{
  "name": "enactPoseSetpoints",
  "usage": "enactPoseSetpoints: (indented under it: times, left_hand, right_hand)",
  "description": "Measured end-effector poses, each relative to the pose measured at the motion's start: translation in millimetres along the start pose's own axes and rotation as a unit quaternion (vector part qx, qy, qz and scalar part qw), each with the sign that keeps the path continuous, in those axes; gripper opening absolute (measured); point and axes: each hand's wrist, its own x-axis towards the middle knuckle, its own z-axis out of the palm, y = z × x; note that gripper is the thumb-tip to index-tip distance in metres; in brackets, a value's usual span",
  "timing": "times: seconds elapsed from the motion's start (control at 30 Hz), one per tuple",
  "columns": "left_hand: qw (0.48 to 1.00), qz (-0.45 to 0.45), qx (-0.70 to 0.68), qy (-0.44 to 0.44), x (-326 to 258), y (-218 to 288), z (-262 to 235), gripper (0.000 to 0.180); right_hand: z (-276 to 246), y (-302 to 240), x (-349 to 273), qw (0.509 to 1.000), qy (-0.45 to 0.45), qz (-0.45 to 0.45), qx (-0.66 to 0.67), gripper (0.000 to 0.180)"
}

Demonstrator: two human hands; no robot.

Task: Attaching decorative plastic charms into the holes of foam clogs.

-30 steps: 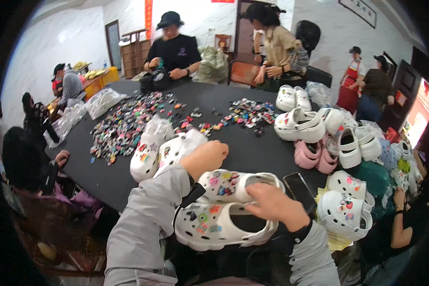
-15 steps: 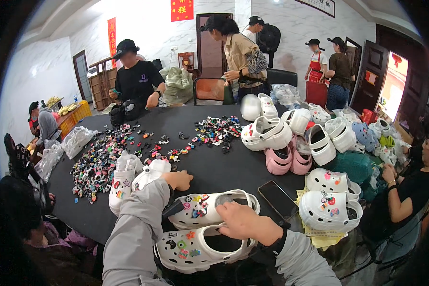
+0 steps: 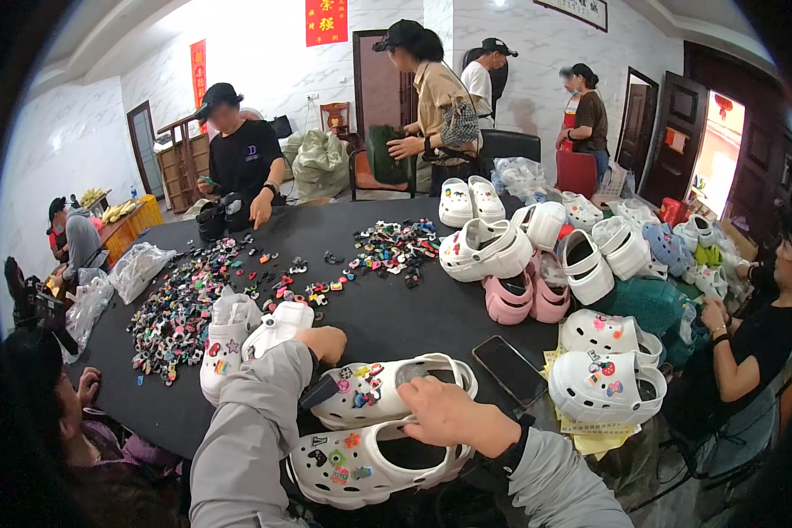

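Two white clogs studded with colourful charms lie side by side at the table's near edge, the upper clog (image 3: 387, 393) and the lower clog (image 3: 370, 459). My right hand (image 3: 449, 414) lies across them and grips the lower clog's rim by its opening. My left hand (image 3: 326, 341), in a grey sleeve, rests curled on the black table (image 3: 396, 308) just beyond the upper clog's toe, beside another white clog pair (image 3: 246, 339). Nothing shows between its fingers.
A black phone (image 3: 510, 370) lies right of my clogs. Loose charms (image 3: 185, 308) spread across the left and middle of the table. White and pink clogs (image 3: 537, 264) pile up at right. Several people sit and stand around the table.
The view has swung, so the table sits lower and further right in the picture. Both hands keep nearly the same places on and beside the two clogs.
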Motion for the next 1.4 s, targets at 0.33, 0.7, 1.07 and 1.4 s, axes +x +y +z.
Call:
enactPoseSetpoints:
  times: [0.33,0.7,1.07,1.4]
  left_hand:
    - [0.999,-0.046,0.020,-0.017,-13,8,-2,0.035]
    - [0.895,0.132,-0.273,0.328,-109,34,-12,0.018]
    - [0.794,0.045,-0.472,0.381,-198,58,44,0.013]
    - [0.793,0.094,-0.390,0.459,-176,85,50,0.015]
  right_hand:
    - [4,2,3,1.000,0.009,0.011,-0.008,0.050]
    - [-1,5,19,0.999,-0.003,0.000,-0.033,0.046]
    - [-16,20,-21,0.995,-0.016,-0.095,-0.033,0.031]
    - [-8,27,-27,0.998,0.008,-0.052,-0.020,0.036]
